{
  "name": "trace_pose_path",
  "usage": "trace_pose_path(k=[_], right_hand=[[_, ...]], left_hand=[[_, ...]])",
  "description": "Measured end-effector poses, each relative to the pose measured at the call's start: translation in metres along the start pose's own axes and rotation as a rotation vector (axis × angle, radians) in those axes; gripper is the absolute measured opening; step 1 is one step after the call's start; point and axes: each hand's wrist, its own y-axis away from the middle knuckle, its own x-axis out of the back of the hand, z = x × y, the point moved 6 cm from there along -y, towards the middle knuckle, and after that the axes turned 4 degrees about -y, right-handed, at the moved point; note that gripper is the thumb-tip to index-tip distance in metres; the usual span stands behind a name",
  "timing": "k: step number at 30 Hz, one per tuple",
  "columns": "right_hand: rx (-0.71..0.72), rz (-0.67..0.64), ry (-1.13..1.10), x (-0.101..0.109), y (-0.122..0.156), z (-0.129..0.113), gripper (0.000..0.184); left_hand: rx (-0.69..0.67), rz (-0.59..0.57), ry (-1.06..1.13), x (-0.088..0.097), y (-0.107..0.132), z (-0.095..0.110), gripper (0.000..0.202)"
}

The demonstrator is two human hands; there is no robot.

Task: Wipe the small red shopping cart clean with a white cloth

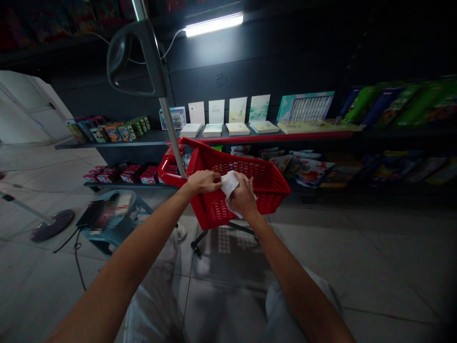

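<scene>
Fingers (pixel 246 188) of both hands pinch a white cloth (pixel 229 182) above the red basket (pixel 271 178), tiled floor (pixel 357 257) below.

A soft white cloth (pixel 229 183) is held against a red plastic basket (pixel 250 186) full of little holes. Its pole (pixel 171 128) is smooth, shiny metal. The floor (pixel 357 267) is made of glossy tiles.

head view looks down, close over both forearms.

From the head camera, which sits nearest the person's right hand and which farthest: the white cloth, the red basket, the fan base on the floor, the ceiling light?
1. white cloth: held in the right hand.
2. red basket: just behind.
3. fan base: floor, far left.
4. ceiling light: high on the back wall.
</scene>
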Motion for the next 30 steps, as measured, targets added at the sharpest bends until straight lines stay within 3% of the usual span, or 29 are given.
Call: trace_pose_path(k=[4,9,13,17,20,24,27,30], right_hand=[[0.049,-0.035,0.036,0.003,0.003,-0.015,0.054],[0.081,-0.068,0.051,0.001,0.009,-0.027,0.031],[0.07,-0.071,0.064,0.001,0.009,-0.029,0.031],[0.047,-0.095,0.073,0.0,0.009,-0.029,0.039],[0.035,-0.11,0.067,0.001,0.01,-0.029,0.049],[-0.03,-0.082,0.01,0.009,0.008,-0.019,0.052],[-0.127,-0.026,-0.05,0.015,0.006,-0.002,0.049],[-0.188,-0.021,-0.119,0.013,0.006,0.014,0.052]], left_hand=[[0.018,0.117,0.174,0.011,0.001,-0.002,0.078],[-0.01,0.091,0.141,0.008,0.001,-0.001,0.091],[-0.129,0.022,0.044,-0.001,-0.001,0.003,0.074],[-0.148,0.088,0.051,-0.003,-0.004,-0.003,0.04],[-0.131,0.126,0.118,-0.004,-0.009,-0.008,0.032],[-0.15,0.275,0.383,0.001,-0.017,-0.017,0.027],[-0.077,0.427,0.64,0.008,-0.022,-0.033,0.021],[-0.006,0.427,0.911,0.006,-0.026,-0.043,0.016]])
